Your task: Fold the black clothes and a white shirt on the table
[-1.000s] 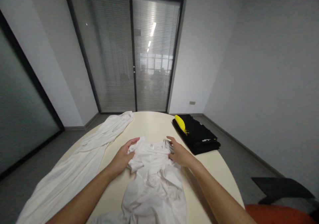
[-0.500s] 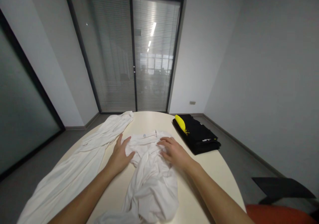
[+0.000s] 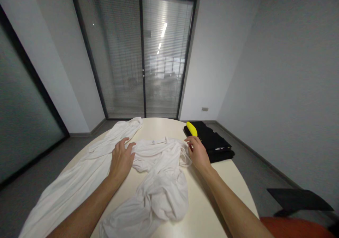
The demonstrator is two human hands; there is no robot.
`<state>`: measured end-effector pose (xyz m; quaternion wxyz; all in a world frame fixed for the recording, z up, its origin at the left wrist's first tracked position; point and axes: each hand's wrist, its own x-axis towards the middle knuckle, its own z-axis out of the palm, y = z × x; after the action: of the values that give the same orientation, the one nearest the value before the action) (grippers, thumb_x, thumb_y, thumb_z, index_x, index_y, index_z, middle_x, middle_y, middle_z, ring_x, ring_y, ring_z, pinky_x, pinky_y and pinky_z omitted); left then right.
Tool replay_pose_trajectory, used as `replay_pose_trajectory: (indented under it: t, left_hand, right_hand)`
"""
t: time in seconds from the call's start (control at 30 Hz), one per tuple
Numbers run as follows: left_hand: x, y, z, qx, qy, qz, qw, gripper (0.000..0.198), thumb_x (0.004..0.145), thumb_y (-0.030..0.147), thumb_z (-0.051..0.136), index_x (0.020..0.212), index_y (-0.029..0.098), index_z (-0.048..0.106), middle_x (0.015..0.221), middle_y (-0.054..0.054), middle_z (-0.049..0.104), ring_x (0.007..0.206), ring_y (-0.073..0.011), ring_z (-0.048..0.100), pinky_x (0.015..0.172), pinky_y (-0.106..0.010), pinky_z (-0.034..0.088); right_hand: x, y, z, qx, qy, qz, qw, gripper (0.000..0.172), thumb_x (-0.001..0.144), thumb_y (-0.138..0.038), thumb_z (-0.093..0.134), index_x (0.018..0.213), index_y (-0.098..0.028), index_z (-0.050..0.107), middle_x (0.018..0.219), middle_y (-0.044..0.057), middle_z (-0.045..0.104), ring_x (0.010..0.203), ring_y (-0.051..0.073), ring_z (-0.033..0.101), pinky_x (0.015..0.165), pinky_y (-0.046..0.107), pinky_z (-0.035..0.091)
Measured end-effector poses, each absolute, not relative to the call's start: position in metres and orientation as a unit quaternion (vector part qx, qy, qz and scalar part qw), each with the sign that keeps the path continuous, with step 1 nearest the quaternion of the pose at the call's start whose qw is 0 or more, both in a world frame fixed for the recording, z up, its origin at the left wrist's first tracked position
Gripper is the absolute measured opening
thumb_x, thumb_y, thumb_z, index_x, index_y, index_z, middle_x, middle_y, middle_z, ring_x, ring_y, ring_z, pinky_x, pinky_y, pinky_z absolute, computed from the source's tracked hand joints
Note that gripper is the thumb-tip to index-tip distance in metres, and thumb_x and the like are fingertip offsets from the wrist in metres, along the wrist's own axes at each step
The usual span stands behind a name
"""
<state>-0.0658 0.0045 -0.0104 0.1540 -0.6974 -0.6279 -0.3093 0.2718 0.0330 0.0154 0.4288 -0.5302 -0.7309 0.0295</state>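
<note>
The crumpled white garment (image 3: 161,188) lies on the tabletop (image 3: 156,126). The left hand (image 3: 122,160) is at its left edge, fingers loosely parted; the right hand (image 3: 199,155) is at its right, whether pinching cloth I cannot tell. White clothing (image 3: 84,174) left of it and a black stack (image 3: 215,139) right of it apparently sit aside, leaving it room.

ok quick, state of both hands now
Left hand: open, beside the white garment.
Right hand: fingers bent at the garment's right edge; grip cannot be told.
</note>
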Motion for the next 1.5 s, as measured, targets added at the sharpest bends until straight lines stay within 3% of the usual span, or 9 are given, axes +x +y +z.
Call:
replay_pose_trajectory:
  t: [0.17,0.37,0.63,0.83,1.0,1.1,1.23,1.37,1.5]
  left_hand:
    - [-0.053,-0.010,0.004,-0.808,-0.532,-0.252,0.020,0.017,0.093,0.026,0.052,0.105,0.021,0.063,0.093,-0.005,0.069,0.087,-0.0227,0.063,0.086,-0.038,0.047]
    - [-0.053,-0.015,-0.001,-0.896,-0.395,-0.187,-0.076,0.012,0.093,0.027,0.056,0.101,0.025,0.066,0.108,-0.003,0.068,0.103,-0.0215,0.060,0.092,-0.033,0.043]
    - [-0.078,0.007,-0.007,-0.753,-0.611,-0.227,0.084,0.021,0.097,0.023,0.043,0.098,0.019,0.064,0.097,-0.008,0.070,0.089,-0.0273,0.065,0.082,-0.041,0.044]
    - [-0.074,0.007,-0.006,-0.783,-0.547,-0.277,0.104,0.019,0.092,0.021,0.051,0.103,0.021,0.066,0.107,-0.008,0.065,0.100,-0.0266,0.059,0.085,-0.039,0.046]
    - [-0.063,0.000,-0.006,-0.858,-0.454,-0.238,0.047,0.018,0.091,0.032,0.060,0.106,0.024,0.068,0.110,-0.005,0.069,0.105,-0.0258,0.058,0.095,-0.043,0.043]
    - [-0.062,-0.003,-0.007,-0.851,-0.467,-0.237,0.036,0.030,0.094,0.039,0.056,0.117,0.023,0.066,0.118,-0.007,0.070,0.111,-0.0265,0.058,0.103,-0.046,0.038]
    - [-0.065,-0.003,-0.011,-0.817,-0.530,-0.226,0.025,0.037,0.102,0.039,0.040,0.125,0.020,0.062,0.127,-0.009,0.067,0.118,-0.0274,0.058,0.109,-0.051,0.033]
    - [-0.069,0.002,-0.018,-0.807,-0.548,-0.214,0.050,0.032,0.098,0.038,0.047,0.120,0.021,0.065,0.123,-0.009,0.068,0.117,-0.0291,0.058,0.109,-0.055,0.032]
    - [-0.071,0.003,-0.019,-0.845,-0.479,-0.228,0.064,0.027,0.092,0.031,0.057,0.117,0.024,0.068,0.124,-0.008,0.065,0.122,-0.0287,0.052,0.111,-0.052,0.033]
  right_hand:
    - [0.254,0.017,0.023,-0.368,-0.870,0.048,0.326,0.035,0.083,-0.011,0.054,0.113,-0.023,0.066,0.115,0.009,0.064,0.112,0.025,0.056,0.100,0.041,0.045]
    - [0.245,0.013,0.018,-0.324,-0.915,0.075,0.228,0.022,0.089,-0.017,0.057,0.106,-0.022,0.071,0.095,0.006,0.069,0.103,0.024,0.058,0.094,0.039,0.046]
    - [0.282,0.035,0.023,-0.511,-0.739,0.016,0.439,0.023,0.092,-0.019,0.047,0.104,-0.021,0.066,0.104,0.009,0.064,0.093,0.023,0.063,0.087,0.039,0.050]
    - [0.270,0.026,0.024,-0.434,-0.817,0.019,0.379,0.036,0.085,-0.007,0.046,0.111,-0.022,0.067,0.117,0.009,0.064,0.112,0.024,0.057,0.100,0.041,0.045]
    - [0.246,0.011,0.021,-0.348,-0.892,0.090,0.273,0.049,0.087,-0.024,0.062,0.135,-0.021,0.056,0.126,0.013,0.063,0.119,0.027,0.055,0.104,0.045,0.042]
    - [0.244,0.011,0.019,-0.311,-0.906,0.139,0.252,0.034,0.084,-0.020,0.064,0.118,-0.022,0.067,0.109,0.010,0.069,0.107,0.026,0.060,0.098,0.042,0.045]
    - [0.259,0.020,0.027,-0.349,-0.810,0.196,0.429,0.012,0.086,-0.019,0.057,0.095,-0.021,0.065,0.093,0.005,0.067,0.091,0.020,0.061,0.085,0.034,0.048]
    - [0.280,0.036,0.034,-0.408,-0.582,0.171,0.683,0.010,0.086,-0.024,0.053,0.095,-0.021,0.056,0.090,0.002,0.062,0.083,0.017,0.060,0.078,0.031,0.049]
    - [0.291,0.043,0.030,-0.451,-0.555,0.092,0.693,0.034,0.076,-0.013,0.045,0.108,-0.020,0.057,0.111,0.008,0.064,0.106,0.022,0.059,0.098,0.042,0.045]
